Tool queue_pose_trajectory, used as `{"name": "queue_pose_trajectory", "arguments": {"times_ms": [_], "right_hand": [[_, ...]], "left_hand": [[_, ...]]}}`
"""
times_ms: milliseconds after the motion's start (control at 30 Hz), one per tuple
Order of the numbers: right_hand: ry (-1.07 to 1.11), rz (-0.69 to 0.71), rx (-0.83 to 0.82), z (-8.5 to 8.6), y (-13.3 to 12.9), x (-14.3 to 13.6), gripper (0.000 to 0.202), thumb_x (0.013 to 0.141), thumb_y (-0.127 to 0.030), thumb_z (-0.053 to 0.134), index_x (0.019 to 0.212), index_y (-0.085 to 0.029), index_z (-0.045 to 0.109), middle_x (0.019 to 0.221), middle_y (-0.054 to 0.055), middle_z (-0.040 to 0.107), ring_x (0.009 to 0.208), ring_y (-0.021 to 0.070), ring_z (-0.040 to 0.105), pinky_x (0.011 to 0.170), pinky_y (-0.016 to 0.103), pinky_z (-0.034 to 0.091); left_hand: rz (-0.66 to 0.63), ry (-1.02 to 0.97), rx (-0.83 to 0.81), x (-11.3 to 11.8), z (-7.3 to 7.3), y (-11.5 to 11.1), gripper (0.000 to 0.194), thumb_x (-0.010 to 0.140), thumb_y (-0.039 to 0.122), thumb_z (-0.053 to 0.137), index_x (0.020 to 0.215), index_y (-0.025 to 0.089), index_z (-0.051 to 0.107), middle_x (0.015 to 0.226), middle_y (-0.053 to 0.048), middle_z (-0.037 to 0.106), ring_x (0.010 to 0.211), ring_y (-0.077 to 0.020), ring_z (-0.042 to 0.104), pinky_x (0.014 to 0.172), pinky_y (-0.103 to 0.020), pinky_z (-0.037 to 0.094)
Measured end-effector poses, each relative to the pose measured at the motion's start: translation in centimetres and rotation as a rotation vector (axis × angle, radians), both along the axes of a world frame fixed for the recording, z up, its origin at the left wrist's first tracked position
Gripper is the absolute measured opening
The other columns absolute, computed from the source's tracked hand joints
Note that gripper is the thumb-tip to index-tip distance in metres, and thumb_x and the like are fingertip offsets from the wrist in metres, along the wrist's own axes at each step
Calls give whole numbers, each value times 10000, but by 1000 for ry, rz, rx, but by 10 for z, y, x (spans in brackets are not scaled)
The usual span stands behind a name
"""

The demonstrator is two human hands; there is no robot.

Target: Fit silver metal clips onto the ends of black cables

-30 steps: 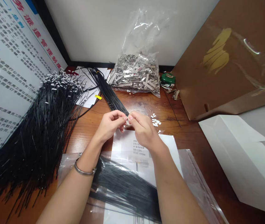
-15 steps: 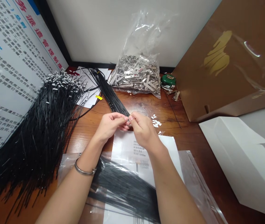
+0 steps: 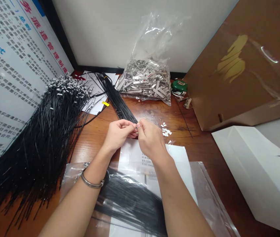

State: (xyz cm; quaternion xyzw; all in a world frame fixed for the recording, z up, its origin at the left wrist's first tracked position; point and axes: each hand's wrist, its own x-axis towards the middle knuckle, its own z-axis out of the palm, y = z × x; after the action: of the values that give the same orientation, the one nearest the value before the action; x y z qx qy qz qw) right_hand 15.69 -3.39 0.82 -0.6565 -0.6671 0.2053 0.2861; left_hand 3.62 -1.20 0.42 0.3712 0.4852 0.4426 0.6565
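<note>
My left hand [image 3: 117, 134] and my right hand [image 3: 149, 137] meet fingertip to fingertip above the wooden table [image 3: 199, 144]. Between them they pinch a small silver metal clip at the end of a thin black cord. A bundle of black cords [image 3: 117, 100] runs from the back of the table to my fingers. A few loose white clips [image 3: 166, 130] lie just right of my right hand. More black cords [image 3: 130, 200] lie in a clear plastic bag under my forearms.
A big heap of black cords with silver tips [image 3: 43, 138] fills the left side. A clear bag of metal clips [image 3: 146, 80] stands at the back, with a green object [image 3: 178, 86] beside it. A brown cardboard box [image 3: 241, 65] and a white box [image 3: 255, 168] stand right. A printed board [image 3: 7, 65] leans left.
My hands have stayed pinched together at the cord's end, with only slight finger movement. The view has shifted a little.
</note>
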Motion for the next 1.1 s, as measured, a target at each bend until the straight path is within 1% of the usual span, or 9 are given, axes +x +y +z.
{"name": "queue_pose_trajectory", "arguments": {"times_ms": [67, 200, 300, 400, 467, 700, 900, 1100], "right_hand": [[-7, 2, 4, -1, 0, -1, 262, 905, -246, 330, 649, -231, 278, 625, 6, 453, 585, 169, 364, 571, 305, 200], [14, 52, -7, -1, 0, 3, 270, 911, -259, 324, 647, -231, 280, 611, 0, 440, 582, 169, 366, 572, 308, 197], [85, 81, -42, 0, 1, 8, 275, 912, -270, 327, 641, -229, 297, 606, -6, 442, 583, 166, 384, 572, 306, 205], [192, 87, -84, -1, 1, 12, 287, 919, -294, 336, 640, -225, 338, 631, -5, 483, 611, 164, 421, 580, 300, 231], [227, 86, -89, -1, 1, 13, 292, 921, -302, 342, 641, -223, 352, 641, -7, 493, 622, 163, 426, 586, 297, 243], [230, 108, -94, 2, 1, 13, 301, 922, -295, 349, 631, -224, 329, 614, -19, 458, 599, 157, 402, 576, 294, 244], [255, 135, -100, 1, 1, 15, 298, 926, -298, 343, 638, -223, 348, 637, -12, 493, 614, 159, 428, 581, 293, 260], [221, 125, -130, 0, 1, 15, 299, 913, -301, 365, 626, -221, 340, 620, -16, 479, 604, 158, 415, 572, 290, 241]], "left_hand": [[6, 2, 4, 0, 0, 0, 225, 584, 249, 791, 647, 102, 632, 561, -30, 665, 504, -112, 620, 547, -239, 527], [-3, -16, 7, 1, 0, -1, 236, 564, 246, 803, 647, 102, 635, 553, -24, 661, 502, -106, 617, 549, -232, 525], [-30, -33, 6, 0, 0, -1, 264, 552, 265, 821, 657, 97, 646, 569, -27, 668, 503, -97, 611, 550, -225, 518], [-74, -43, 21, -3, 1, -1, 305, 564, 316, 828, 699, 91, 673, 615, -39, 684, 517, -95, 612, 561, -229, 516], [-93, -43, 28, -5, 1, -1, 324, 571, 338, 826, 720, 89, 683, 641, -46, 692, 534, -100, 619, 576, -236, 520], [-103, -32, 43, -8, 1, 0, 276, 594, 320, 803, 703, 96, 685, 645, -50, 686, 558, -108, 621, 586, -243, 518], [-112, -16, 46, -7, 0, 0, 257, 604, 306, 791, 707, 95, 685, 645, -48, 681, 547, -105, 610, 590, -250, 515], [-115, 22, 44, -8, 3, -1, 220, 623, 275, 768, 702, 91, 677, 633, -38, 674, 548, -105, 618, 596, -244, 523]]}}
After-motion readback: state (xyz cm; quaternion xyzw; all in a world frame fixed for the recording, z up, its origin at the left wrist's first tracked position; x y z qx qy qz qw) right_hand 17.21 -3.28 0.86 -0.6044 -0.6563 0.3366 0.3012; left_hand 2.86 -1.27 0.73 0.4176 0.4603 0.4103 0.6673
